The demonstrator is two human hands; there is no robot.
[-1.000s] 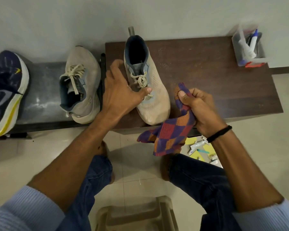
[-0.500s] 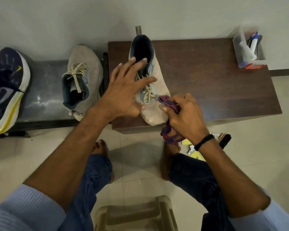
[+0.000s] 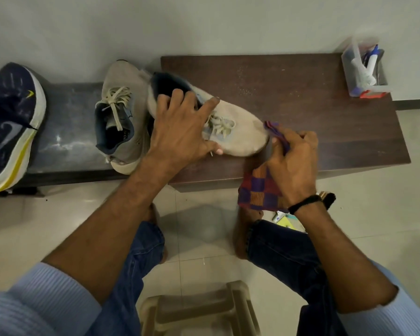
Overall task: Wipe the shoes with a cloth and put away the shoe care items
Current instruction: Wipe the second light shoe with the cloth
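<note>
A beige sneaker lies slanted on the dark wooden bench, its toe pointing right. My left hand lies over its laces and collar, fingers spread, thumb under its near side. My right hand grips a purple-and-orange checked cloth and holds its upper end against the shoe's toe. The cloth's lower part hangs over the bench's front edge. The matching beige sneaker stands on the grey slab to the left.
A navy and yellow sneaker sits at the far left. A clear container with tubes and a brush stands at the bench's back right corner. Small items and yellow packets lie on the tiled floor. A beige plastic stool is below me.
The sneaker has turned from pointing at me to pointing right. My left hand has settled onto it. My right hand has moved the cloth to the shoe's toe.
</note>
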